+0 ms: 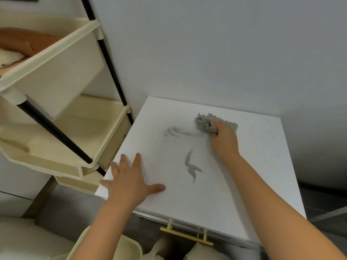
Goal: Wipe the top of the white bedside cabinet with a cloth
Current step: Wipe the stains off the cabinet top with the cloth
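Grey cloth (203, 123), bunched, lay toward the far edge of the white bedside cabinet (253, 175) top, gripped by the right hand (223, 139). The left hand (129, 181) pressed flat, fingers spread, near the left corner. Wiping appeared under way: the next stroke likely needed to sweep across two grey smears (191, 167). The right fingertips were hidden in the cloth.

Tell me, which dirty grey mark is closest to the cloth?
The far smudge, streaking sideways up to the grey cloth gripped by the right hand. The other smudge lies nearer the front, apart from it.
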